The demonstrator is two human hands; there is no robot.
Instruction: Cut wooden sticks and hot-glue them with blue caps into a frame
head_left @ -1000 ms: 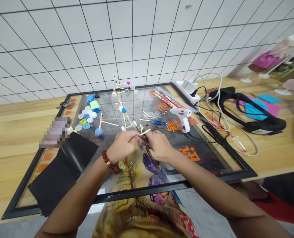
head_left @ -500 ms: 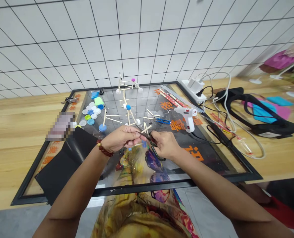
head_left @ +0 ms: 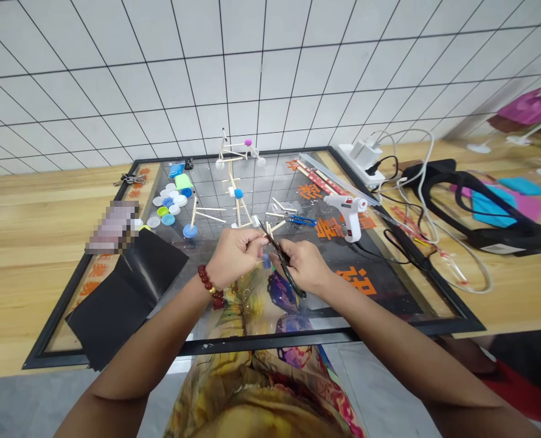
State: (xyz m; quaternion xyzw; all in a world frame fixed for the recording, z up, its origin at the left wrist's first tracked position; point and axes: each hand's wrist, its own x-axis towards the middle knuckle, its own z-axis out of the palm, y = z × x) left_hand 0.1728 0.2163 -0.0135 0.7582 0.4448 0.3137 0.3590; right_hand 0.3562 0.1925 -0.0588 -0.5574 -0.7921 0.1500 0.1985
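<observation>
The hands are close together over the middle of the glass panel, with the right hand (head_left: 304,266) curled around the dark scissors (head_left: 282,261), whose tips point up and away and whose handles reach down past the palm. The left hand (head_left: 236,258), with a red beaded bracelet (head_left: 210,286) on its wrist, is bunched right beside the blades; whether it grips anything is hidden. A small blue piece (head_left: 266,261) shows just below them.

Beyond the hands, the black-framed glass panel (head_left: 252,344) carries a wooden stick frame (head_left: 236,182) with blue and pink balls, scattered bottle caps (head_left: 167,210), blue-handled snips (head_left: 303,220) and a white hot glue gun (head_left: 345,216). A black sheet (head_left: 124,298) lies over the panel's left corner. On the wooden desk (head_left: 46,243) to the right are a power strip (head_left: 361,158), a black strap (head_left: 475,213) and teal paper (head_left: 489,207).
</observation>
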